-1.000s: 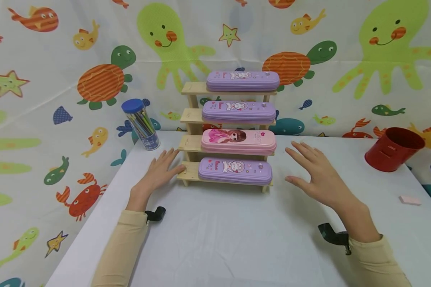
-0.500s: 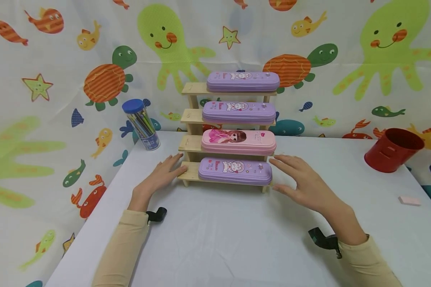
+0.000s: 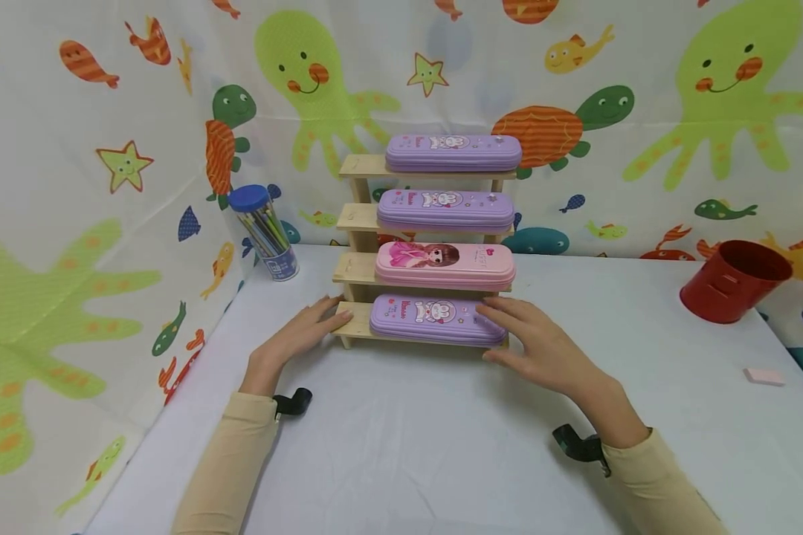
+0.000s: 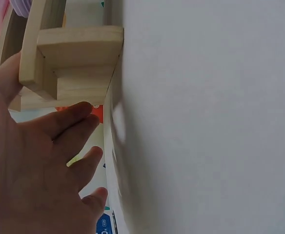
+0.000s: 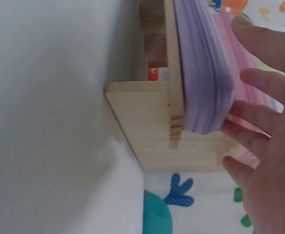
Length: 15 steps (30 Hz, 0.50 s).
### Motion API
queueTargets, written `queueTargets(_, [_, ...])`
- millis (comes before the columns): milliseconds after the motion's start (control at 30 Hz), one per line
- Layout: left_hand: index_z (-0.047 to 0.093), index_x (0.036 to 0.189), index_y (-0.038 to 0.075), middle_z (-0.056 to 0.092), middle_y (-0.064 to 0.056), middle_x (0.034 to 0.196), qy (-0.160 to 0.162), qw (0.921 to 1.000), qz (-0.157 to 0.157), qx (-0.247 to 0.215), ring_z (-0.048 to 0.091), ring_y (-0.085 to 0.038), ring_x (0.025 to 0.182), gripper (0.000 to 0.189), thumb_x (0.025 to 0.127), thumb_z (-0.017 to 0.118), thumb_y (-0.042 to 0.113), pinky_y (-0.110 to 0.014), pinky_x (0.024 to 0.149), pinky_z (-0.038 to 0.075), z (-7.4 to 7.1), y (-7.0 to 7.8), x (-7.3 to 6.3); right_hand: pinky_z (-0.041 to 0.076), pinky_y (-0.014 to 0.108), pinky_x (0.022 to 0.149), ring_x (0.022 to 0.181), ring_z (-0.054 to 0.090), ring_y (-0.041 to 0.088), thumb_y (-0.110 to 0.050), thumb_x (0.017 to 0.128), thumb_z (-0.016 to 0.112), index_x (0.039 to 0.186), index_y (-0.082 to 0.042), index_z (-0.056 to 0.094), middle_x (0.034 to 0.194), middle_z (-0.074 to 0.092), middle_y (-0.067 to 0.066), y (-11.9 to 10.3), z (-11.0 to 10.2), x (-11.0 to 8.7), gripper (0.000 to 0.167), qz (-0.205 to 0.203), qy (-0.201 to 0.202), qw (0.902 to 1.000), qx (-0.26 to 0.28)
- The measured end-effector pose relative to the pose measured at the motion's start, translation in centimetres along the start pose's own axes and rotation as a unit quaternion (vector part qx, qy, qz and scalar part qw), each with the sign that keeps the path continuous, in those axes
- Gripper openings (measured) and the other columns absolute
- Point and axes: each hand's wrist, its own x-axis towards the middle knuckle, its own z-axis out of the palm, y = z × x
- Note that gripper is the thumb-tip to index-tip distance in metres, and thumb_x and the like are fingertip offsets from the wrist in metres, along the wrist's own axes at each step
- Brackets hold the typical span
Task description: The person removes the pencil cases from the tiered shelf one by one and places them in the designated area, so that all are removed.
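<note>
A tiered wooden stand [image 3: 356,322] holds a pencil case on each step. The lowest case [image 3: 411,316] is purple; a pink pencil case [image 3: 475,264] with a doll picture lies one step higher. Two more purple cases, the lower one [image 3: 408,208] and the top one [image 3: 415,152], sit above. My left hand [image 3: 291,343] is at the stand's left end, thumb on the bottom step, fingers [image 4: 76,119] extended alongside. My right hand [image 3: 552,349] reaches over the right end of the lowest case with loosely spread fingers; the right wrist view shows fingertips close to its end, contact unclear.
A clear tub of pencils or pens with a blue lid [image 3: 249,198] stands at the back left. On the right are a tilted-looking red metal bucket [image 3: 719,286] and a small pink eraser-like block [image 3: 764,377]. A sea-animal curtain [image 3: 401,67] hangs behind the white table [image 3: 401,446].
My right hand has moved left from beside the stand to over the right end of the lowest pencil case. The left hand has stayed nearly still at the stand.
</note>
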Motion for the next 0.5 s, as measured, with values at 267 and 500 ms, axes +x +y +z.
queueTargets(267, [0.024,0.159,0.014,0.019,-0.015,0.166,-0.009,0.9997,0.000,-0.022,0.013,-0.039,0.154,0.092,0.092,0.039,0.076,-0.059,0.124,0.012,0.2,0.3,-0.2,0.040,0.055,0.114,0.143,0.041,0.033,-0.033,0.085,0.079,0.146,-0.021,0.051,0.154,0.046,0.010,0.1,1.0,0.5,0.068,0.006,-0.003,1.0000,0.007])
queueTargets(500, [0.018,0.160,0.013,0.022,-0.014,0.166,-0.031,0.9976,-0.004,-0.062,0.016,-0.036,0.154,0.093,0.093,0.043,0.073,-0.056,0.124,0.016,0.3,0.5,-0.1,0.036,0.057,0.115,0.144,0.039,0.034,-0.027,0.084,0.080,0.146,-0.020,0.052,0.154,0.045,0.012,-0.1,1.2,0.7,0.068,0.009,-0.003,0.9999,0.009])
